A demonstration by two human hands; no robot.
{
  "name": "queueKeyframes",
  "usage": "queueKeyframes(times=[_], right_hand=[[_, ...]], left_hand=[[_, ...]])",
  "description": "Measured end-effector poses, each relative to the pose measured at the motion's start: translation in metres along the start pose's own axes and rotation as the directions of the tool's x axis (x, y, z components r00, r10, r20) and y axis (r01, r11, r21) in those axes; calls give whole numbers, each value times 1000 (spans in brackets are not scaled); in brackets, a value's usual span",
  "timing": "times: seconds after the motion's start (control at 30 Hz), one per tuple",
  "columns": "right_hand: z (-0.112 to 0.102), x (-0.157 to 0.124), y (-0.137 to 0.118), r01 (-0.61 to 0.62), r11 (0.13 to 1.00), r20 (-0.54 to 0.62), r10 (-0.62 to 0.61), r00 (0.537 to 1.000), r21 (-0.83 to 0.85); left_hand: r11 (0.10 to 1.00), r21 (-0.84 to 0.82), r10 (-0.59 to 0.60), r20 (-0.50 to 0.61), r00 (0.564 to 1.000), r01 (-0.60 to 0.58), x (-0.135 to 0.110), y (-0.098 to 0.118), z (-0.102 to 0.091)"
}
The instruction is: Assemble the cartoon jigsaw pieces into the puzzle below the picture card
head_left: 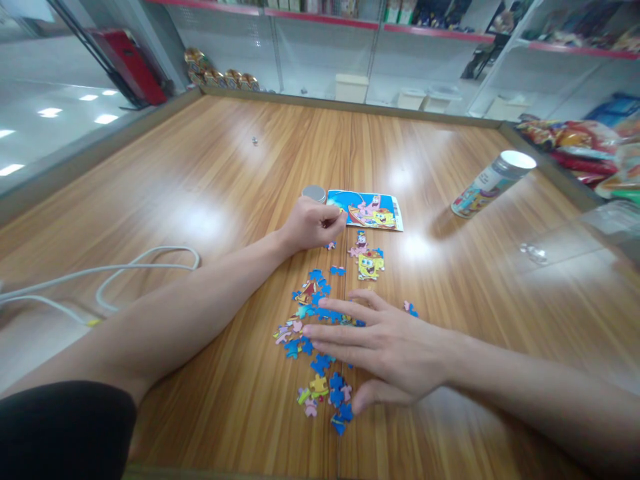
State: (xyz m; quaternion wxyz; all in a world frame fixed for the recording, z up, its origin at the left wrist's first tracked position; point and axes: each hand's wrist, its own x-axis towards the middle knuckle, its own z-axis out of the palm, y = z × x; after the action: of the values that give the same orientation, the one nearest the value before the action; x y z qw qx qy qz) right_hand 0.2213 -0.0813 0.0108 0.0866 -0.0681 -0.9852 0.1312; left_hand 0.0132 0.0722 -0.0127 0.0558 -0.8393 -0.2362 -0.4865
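Several small jigsaw pieces (315,333) lie scattered on a wooden table (210,173). My right hand (385,350) rests flat over them, fingers stretched out and pointing left. My left hand (313,223) reaches further out with its fingers curled in a pinch at the left edge of a cartoon picture card (367,210); what it pinches is too small to make out. A small joined cluster of pieces (369,260) with a yellow cartoon figure sits just below the card. A round grey lid (313,193) stands right behind my left hand.
A cylindrical printed tube (487,183) lies tilted on its side at the right. A white cable (125,267) loops across the table's left part. Snack bags (580,143) pile at the right edge. Shelves and glass panels stand behind the table.
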Motion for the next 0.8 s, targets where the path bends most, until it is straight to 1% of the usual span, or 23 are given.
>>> queueKeyframes(times=[0.07, 0.23, 0.37, 0.47, 0.6, 0.67, 0.7, 0.73, 0.77, 0.8], right_hand=[[1, 0, 1, 15, 1000, 38, -16, 999, 20], [1, -2, 3, -7, 1000, 5, 7, 1000, 25], [-1, -5, 4, -36, 999, 26, 36, 999, 13], [-2, -10, 10, -132, 991, 3, 132, 991, 23], [-7, -19, 24, -312, 948, -57, 316, 947, 68], [-10, -22, 28, -323, 933, -124, 343, 931, 158], [-11, -23, 29, -301, 928, -194, 344, 919, 222], [-11, -24, 29, -270, 918, -294, 355, 888, 291], [-11, -24, 29, -243, 899, -406, 389, 827, 365], [-10, -24, 29, -219, 870, -509, 445, 737, 442]], left_hand=[[1000, -2, 4, 1, 1000, -4, 0, 0, 0], [1000, -5, 6, 4, 1000, -6, 0, 0, -1], [1000, -3, 3, 10, 1000, -3, 0, 0, -1], [1000, -5, -5, 13, 1000, 5, -2, 0, -1], [1000, -4, -5, 1, 1000, 5, -4, -3, -1], [1000, -2, -3, 0, 1000, 3, -4, -4, -2], [1000, -2, -3, 1, 1000, 3, -4, -4, -2], [1000, -2, -3, 3, 1000, 3, -4, -4, -2], [1000, -2, -4, 6, 1000, 4, -5, -4, -2], [1000, 0, -5, 11, 1000, 5, -5, -4, -3]])
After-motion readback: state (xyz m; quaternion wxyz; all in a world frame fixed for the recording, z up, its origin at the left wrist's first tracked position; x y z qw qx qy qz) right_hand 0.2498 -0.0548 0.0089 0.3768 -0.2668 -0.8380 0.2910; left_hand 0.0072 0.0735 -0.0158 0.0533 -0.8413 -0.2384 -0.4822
